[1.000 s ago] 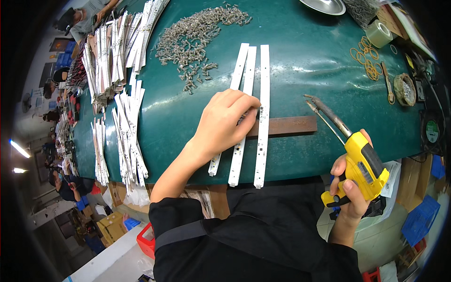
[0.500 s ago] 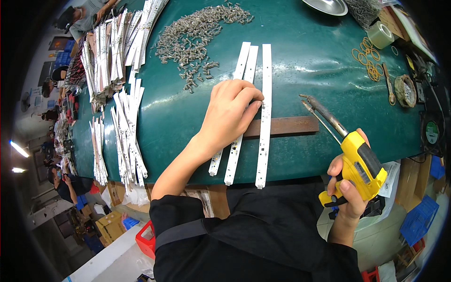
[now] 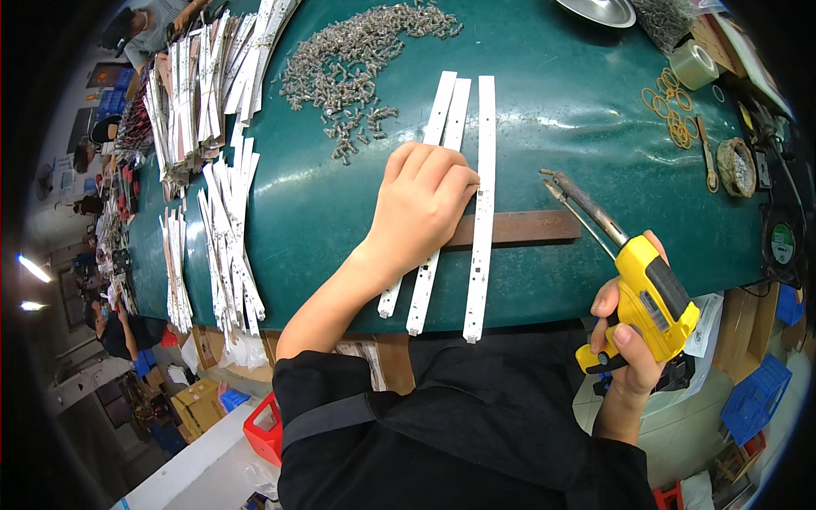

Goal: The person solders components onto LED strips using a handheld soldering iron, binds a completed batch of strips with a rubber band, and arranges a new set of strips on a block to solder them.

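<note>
Three white strips (image 3: 480,255) are laid side by side just above the centre on the green tabletop (image 3: 323,212), pointing roughly toward 12 o'clock; one brown bar (image 3: 540,228) is crossed by the rightmost. The two left strips are covered midway by the left hand (image 3: 425,194), its fingers curled and its thumb and forefinger brought narrowly together at the rightmost strip's left edge; whether anything is pinched there cannot be told. One yellow soldering gun (image 3: 653,289) is gripped at 3 to 4 o'clock by the right hand (image 3: 639,361), its metal tip pointed toward 10 o'clock, apart from the strips.

Two smaller bundles of strips (image 3: 228,246) are seen at 9 o'clock and a larger stack (image 3: 183,106) at 10. A heap of small metallic parts (image 3: 331,76) is spread at 11, too many to be counted. Overlapping rubber bands (image 3: 671,106) are scattered at 2 o'clock.

Pale bits are held in one small round bowl (image 3: 725,161) between 2 and 3 o'clock; one metal dish (image 3: 608,10) is cut off by the upper edge at 1.

Compared with one second ago, the gun's tip has been brought slightly nearer the rightmost strip, and grey parts then visible beneath the left fingers are now hidden.
</note>
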Tool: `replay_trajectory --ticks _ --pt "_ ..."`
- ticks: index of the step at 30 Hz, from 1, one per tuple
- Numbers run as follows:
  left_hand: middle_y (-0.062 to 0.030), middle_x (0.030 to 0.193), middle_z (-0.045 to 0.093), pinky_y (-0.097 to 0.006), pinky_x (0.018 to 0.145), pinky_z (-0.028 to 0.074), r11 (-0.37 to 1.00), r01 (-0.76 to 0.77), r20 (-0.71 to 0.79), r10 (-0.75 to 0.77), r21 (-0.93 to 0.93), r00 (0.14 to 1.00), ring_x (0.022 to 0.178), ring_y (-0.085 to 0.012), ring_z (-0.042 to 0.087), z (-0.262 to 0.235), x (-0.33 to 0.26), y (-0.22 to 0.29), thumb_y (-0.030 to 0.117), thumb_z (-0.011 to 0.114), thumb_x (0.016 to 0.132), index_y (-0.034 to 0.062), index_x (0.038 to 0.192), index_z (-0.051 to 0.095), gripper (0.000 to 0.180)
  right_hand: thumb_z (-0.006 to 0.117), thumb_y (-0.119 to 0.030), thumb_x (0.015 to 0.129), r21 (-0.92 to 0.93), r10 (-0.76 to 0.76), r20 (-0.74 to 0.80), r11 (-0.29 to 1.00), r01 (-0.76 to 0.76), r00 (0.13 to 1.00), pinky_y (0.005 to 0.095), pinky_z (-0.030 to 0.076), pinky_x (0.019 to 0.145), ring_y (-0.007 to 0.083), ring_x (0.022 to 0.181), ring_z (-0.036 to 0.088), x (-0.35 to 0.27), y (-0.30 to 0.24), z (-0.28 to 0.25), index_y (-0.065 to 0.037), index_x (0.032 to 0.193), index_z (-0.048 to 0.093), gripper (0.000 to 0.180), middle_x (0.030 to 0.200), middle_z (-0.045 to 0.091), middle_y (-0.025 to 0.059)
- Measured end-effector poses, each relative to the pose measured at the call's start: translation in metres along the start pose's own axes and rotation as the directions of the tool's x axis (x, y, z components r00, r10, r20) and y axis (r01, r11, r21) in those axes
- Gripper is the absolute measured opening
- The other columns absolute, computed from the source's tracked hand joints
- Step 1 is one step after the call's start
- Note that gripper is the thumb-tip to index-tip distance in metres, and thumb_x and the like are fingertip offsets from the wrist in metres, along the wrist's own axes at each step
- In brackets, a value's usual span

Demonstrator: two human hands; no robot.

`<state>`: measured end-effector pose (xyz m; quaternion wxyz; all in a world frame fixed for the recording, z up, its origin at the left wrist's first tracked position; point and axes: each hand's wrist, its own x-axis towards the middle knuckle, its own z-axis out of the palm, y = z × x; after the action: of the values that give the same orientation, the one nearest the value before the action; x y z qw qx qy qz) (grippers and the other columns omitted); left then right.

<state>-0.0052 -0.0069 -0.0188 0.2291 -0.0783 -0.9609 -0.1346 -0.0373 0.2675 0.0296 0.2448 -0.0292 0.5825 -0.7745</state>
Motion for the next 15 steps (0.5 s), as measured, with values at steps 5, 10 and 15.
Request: replay_trajectory --ticks 5,10,15 --pt "-0.0027 0.086 0.059 -0.039 0.087 0.041 0.994 -0.070 -0.006 0.071 0.086 0.997 0.083 -0.0224 0.058 0.002 0.000 0.000 0.005 0.070 0.075 0.0082 0.086 0.063 0.013 0.069 -0.014 0.069 -0.005 -0.008 0.044 1.000 0.008 0.999 0.0202 0.050 0.050 0.0138 0.072 0.059 0.001 -0.002 0.003 0.003 0.146 0.024 0.091 0.086 0.061 0.0134" --pt "-0.0037 0.096 0.060 -0.042 0.096 0.038 0.994 0.061 -0.013 -0.062 -0.093 0.998 0.091 -0.0236 0.057 -0.004 -0.002 -0.001 0.005 0.071 0.073 0.0084 0.089 0.063 0.018 0.070 -0.009 0.072 0.029 0.028 0.137 0.999 -0.032 0.990 0.0209 0.051 0.053 0.0133 0.067 0.059 0.003 -0.006 0.012 0.003 0.146 0.024 0.088 0.086 0.061 0.0136" --pt "-0.0045 0.103 0.060 -0.045 0.100 0.035 0.982 0.117 0.010 -0.116 -0.150 0.993 0.099 -0.0245 0.056 -0.007 -0.003 -0.003 0.006 0.071 0.073 0.0091 0.091 0.064 0.019 0.065 -0.002 0.075 -0.028 0.076 0.223 0.997 -0.072 0.972 0.0204 0.048 0.053 0.0111 0.062 0.057 0.007 -0.003 0.017 0.001 0.147 0.025 0.083 0.084 0.061 0.0124"
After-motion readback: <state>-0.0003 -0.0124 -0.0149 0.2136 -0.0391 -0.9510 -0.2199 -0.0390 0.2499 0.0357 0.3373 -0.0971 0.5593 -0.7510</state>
